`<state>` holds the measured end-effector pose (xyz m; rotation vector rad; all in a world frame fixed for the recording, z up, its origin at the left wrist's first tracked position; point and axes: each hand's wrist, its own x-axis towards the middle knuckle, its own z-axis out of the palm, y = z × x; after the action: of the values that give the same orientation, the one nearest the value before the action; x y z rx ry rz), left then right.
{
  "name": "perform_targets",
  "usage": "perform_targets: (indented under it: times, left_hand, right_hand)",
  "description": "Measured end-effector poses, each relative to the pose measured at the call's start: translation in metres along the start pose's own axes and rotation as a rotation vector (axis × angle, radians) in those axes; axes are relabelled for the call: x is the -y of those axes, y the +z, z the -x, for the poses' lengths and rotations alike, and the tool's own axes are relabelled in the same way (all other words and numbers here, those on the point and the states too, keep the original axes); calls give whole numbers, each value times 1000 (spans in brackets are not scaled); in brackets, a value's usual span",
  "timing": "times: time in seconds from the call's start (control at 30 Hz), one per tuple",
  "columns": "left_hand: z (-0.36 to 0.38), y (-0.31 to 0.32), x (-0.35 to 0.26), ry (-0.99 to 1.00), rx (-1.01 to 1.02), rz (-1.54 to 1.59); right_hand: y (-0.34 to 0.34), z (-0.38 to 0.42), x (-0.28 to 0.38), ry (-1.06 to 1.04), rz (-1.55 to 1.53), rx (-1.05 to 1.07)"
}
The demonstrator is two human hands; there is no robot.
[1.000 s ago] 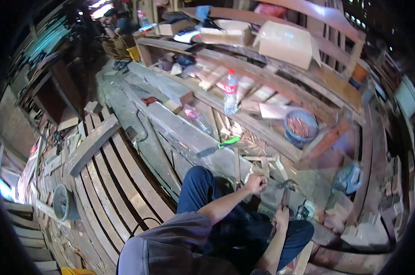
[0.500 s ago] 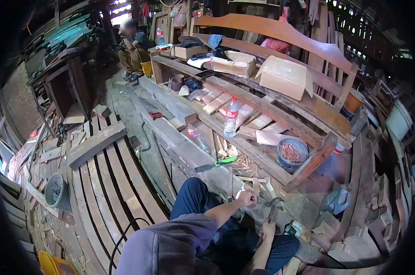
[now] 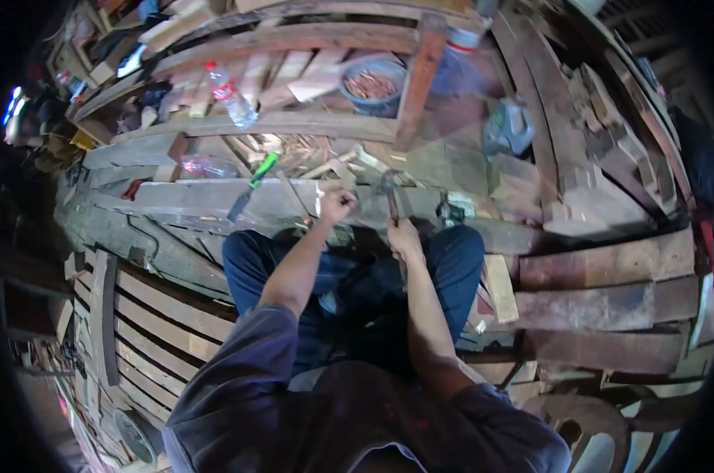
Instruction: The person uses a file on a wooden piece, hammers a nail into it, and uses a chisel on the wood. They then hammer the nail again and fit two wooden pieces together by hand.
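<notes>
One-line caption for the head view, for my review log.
Seated person grips a hammer in the right hand, left hand fisted on a wooden beam amid scraps.

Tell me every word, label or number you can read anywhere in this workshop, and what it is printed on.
No text here can be read.
Plastic bottle on the wooden frame: a red label, its print too blurred to read.
Second, clear bottle lying on the plank: no legible label.
Hammer in the right hand: no marking visible.
Green-handled chisel near the left hand: no marking visible.
</notes>
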<state>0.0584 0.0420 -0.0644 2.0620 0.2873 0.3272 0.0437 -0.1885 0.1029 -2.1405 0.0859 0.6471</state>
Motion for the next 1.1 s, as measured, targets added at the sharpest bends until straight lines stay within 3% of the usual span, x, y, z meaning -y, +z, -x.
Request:
perform_targets:
  times: [0.13, 0.17, 0.37, 0.77, 1.1]
  left_hand:
    - [-2, 1, 10, -39, 16, -30]
    - [-3, 4, 13, -22, 31, 148]
    - [1, 1, -2, -46, 8, 39]
    - [1, -2, 0, 14, 21, -22]
    - [0, 0, 3, -78, 47, 97]
  right_hand:
    - [-1, -3, 2, -21, 40, 38]
    - [1, -3, 2, -25, 49, 42]
    - [7, -16, -9, 14, 88, 73]
    - [-9, 3, 8, 21, -108, 1]
    - [-4, -5, 0, 42, -159, -18]
